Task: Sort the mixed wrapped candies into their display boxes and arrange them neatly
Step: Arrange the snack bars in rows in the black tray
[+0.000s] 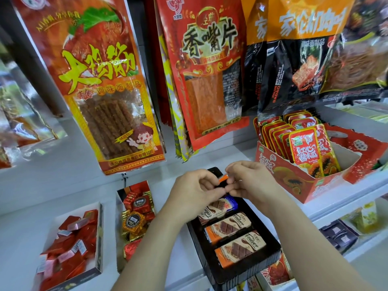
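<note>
Both hands meet over the far end of a black display box (270,247) on the white shelf. My left hand (195,191) and my right hand (249,179) together pinch one orange-ended wrapped candy (223,179), mostly hidden by the fingers. In the black box lie orange-wrapped chocolate bars (227,227), with a blue-ended one (228,203) just under my hands. To the left a clear box (118,198) holds gold and red foil candies (134,221). Further left another box (98,238) holds red wrapped squares (69,244).
Large snack bags (105,85) hang from hooks right above the boxes. A red cardboard display carton (310,185) of sachets stands at the right on the shelf. A lower shelf (344,236) with dark packets shows at the bottom right. The shelf's front edge runs below the boxes.
</note>
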